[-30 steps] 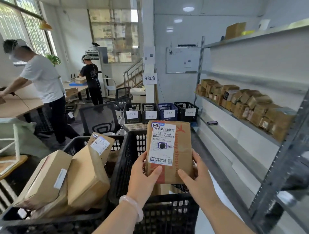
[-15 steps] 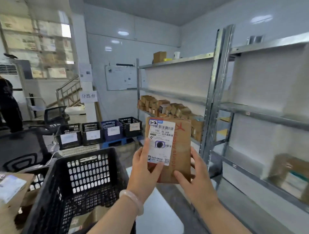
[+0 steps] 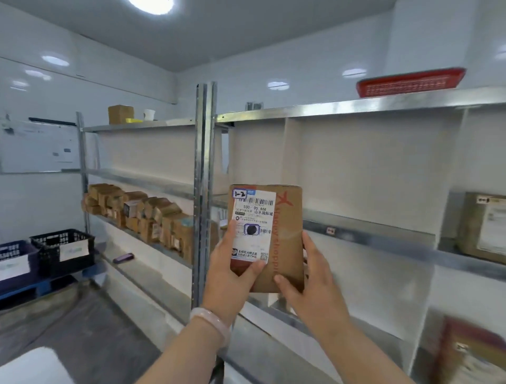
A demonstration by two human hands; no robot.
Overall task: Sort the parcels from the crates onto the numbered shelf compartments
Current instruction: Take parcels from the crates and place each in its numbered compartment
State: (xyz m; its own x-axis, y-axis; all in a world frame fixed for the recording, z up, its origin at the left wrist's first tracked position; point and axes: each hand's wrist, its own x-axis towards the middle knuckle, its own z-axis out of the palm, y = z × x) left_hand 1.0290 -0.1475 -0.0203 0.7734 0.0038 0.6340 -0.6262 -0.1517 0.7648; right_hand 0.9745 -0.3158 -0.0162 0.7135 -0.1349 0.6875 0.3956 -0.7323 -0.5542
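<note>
Around me, the room's odds and ends

A whiteboard hung on the wall to my left. A white cup and something flat and yellow sat up on the top level of the far rack, with a red plastic tray on the top level nearer me. A small dark device lay low down, its kind unclear to me. Round ceiling lights glared on the glossy walls, and I wore a pale bangle.
</note>
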